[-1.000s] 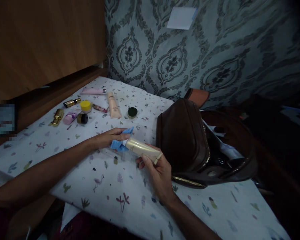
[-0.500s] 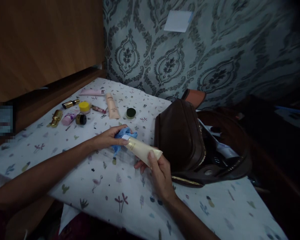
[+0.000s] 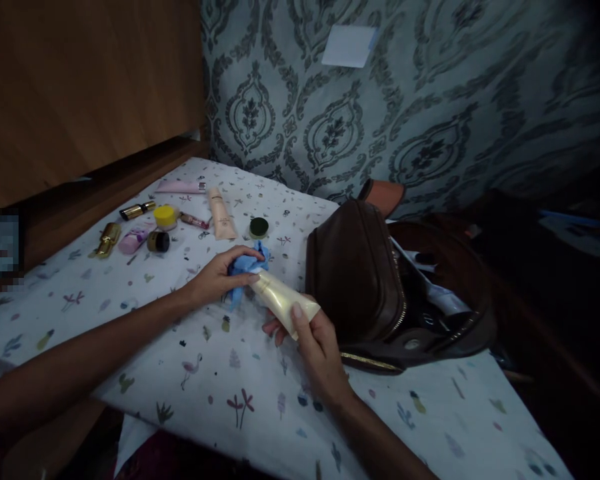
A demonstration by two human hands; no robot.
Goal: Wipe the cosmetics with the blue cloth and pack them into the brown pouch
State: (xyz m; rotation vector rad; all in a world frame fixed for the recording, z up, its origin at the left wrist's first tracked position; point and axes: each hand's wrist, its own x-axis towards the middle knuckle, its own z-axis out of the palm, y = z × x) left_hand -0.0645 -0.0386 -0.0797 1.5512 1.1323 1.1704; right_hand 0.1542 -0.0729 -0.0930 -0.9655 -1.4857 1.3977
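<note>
A pale yellow squeeze tube (image 3: 279,298) is held at a slant above the table. My right hand (image 3: 321,343) grips its flat crimped end, thumb on top. My left hand (image 3: 225,275) is closed around a blue cloth (image 3: 250,261), which wraps the tube's cap end. Most of the cap is hidden by the cloth and fingers. Just right of my right hand, a brown leather bag (image 3: 353,273) stands unzipped with things inside. Beyond my left hand lie a peach tube (image 3: 221,215) and a small dark-lidded jar (image 3: 259,228).
At the back left are a pink tube (image 3: 180,188), a yellow-lidded jar (image 3: 165,217), a gold bottle (image 3: 109,239), a lilac tube (image 3: 136,238), a black-lidded jar (image 3: 159,241) and a lip gloss (image 3: 194,221). A wooden cabinet (image 3: 90,87) borders the left; a patterned wall rises behind.
The tube has turned slightly between my hands, and its face now catches more light. The blue cloth has shifted a little around the cap end. The view has moved slightly.
</note>
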